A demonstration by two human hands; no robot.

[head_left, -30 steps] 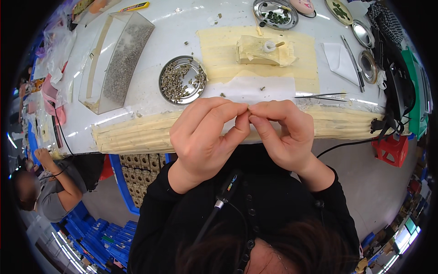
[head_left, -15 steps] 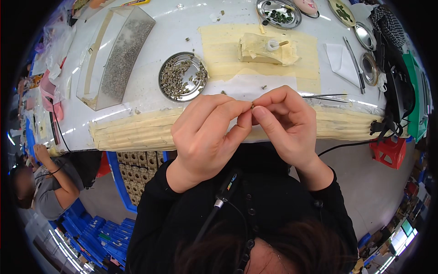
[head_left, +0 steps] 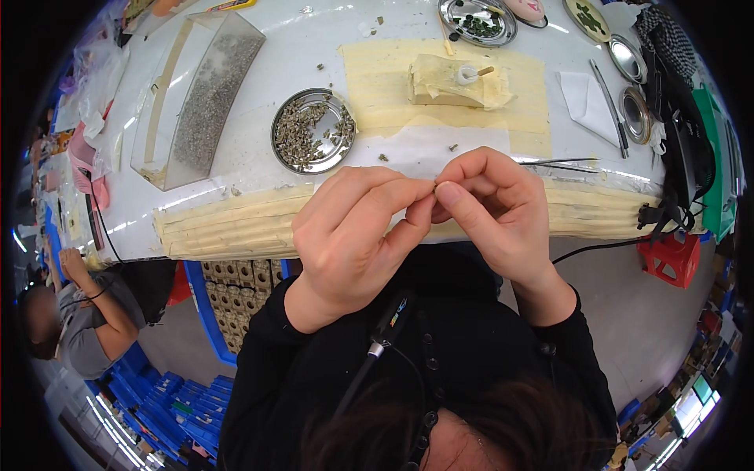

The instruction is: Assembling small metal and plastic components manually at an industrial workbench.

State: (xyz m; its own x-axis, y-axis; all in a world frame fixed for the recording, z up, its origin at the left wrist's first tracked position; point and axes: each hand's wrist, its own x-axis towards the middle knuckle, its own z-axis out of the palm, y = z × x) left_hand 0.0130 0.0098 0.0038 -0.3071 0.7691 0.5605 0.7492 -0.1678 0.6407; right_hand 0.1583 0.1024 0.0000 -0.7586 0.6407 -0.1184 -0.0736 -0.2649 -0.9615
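Observation:
Over the table's near edge, my left hand (head_left: 353, 235) and my right hand (head_left: 496, 216) meet fingertip to fingertip. Both are closed in a pinch around a tiny brownish piece (head_left: 436, 188), mostly hidden by the fingers and too small to name. Beyond my left hand is a round metal dish (head_left: 274, 145) of small metallic parts (head_left: 302, 129). Two similar loose parts lie on white paper just past my fingers, one part (head_left: 383, 158) left and another part (head_left: 453, 147) right. A pair of thin dark tweezers (head_left: 561, 163) rests beyond my right hand.
A tape-covered block (head_left: 444, 90) carries a small white cup (head_left: 466, 74) with a stick. Left stands a clear bin (head_left: 149, 149) of tiny grains. A dish of dark green pieces (head_left: 481, 27) sits at the back. A co-worker (head_left: 102, 314) is at far left; a red stool (head_left: 670, 261) at right.
Both hands hold nearly the same pinch, with only slight finger shifts. The table view has moved up a little.

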